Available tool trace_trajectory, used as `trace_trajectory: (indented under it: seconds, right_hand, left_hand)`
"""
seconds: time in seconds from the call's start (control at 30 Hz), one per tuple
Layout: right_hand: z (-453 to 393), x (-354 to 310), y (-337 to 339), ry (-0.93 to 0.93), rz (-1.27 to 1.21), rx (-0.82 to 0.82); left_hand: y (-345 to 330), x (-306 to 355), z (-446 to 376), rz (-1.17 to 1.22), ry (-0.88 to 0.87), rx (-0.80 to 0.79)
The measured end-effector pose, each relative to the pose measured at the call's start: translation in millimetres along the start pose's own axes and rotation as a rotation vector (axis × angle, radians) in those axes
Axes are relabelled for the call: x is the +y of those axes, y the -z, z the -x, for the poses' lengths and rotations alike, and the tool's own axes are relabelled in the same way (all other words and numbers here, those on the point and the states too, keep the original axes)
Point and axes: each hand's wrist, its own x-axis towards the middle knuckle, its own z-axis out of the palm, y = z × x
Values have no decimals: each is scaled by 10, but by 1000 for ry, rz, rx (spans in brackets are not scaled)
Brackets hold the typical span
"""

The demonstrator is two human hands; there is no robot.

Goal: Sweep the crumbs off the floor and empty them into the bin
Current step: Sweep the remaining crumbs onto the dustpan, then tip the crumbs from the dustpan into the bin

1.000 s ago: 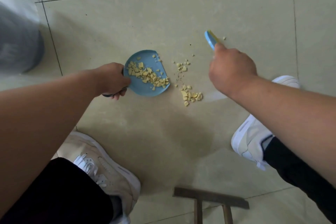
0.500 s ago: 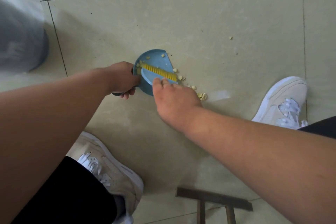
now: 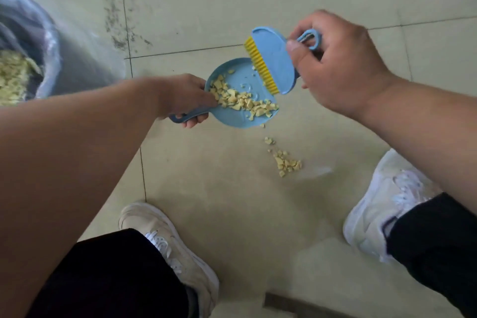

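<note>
Partly done: loose crumbs (image 3: 285,161) left on floor (image 3: 232,201) near shoes; farther, left hand (image 3: 185,97) gripping loaded dustpan (image 3: 240,93), right hand (image 3: 338,64) gripping brush (image 3: 271,62); lined bin (image 3: 31,59) beyond, awaiting emptying.

Bin (image 3: 49,41) cut off at left edge; dustpan handle (image 3: 185,117) mostly hidden.

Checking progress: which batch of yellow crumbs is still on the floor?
The small crumb pile beside the white shoe. The others lie in the blue dustpan the left hand holds, or in the bin.
</note>
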Motion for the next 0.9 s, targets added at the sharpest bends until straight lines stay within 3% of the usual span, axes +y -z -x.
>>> trace_trajectory:
  seconds: [0.1,0.3,0.53,0.8,0.9]
  right_hand:
    - [-203,-328,238,-62,-129,90]
    - [-561,-1250,444,-17,-344,179]
    - [-985,-2550,-94,62,-622,40]
    - [-1032,-3343,-1286,198,-591,-166]
    - [-884,-3284,-1601,299,-425,-207]
  left_hand:
    - [395,160,353,-26,-27,32]
    - [1337,142,1224,33,-26,115]
    - [2312,-485,2348,60,33,320]
    - [2617,-1434,2905,-247,248,760]
    - [2457,-1640,2817,-529,322,955]
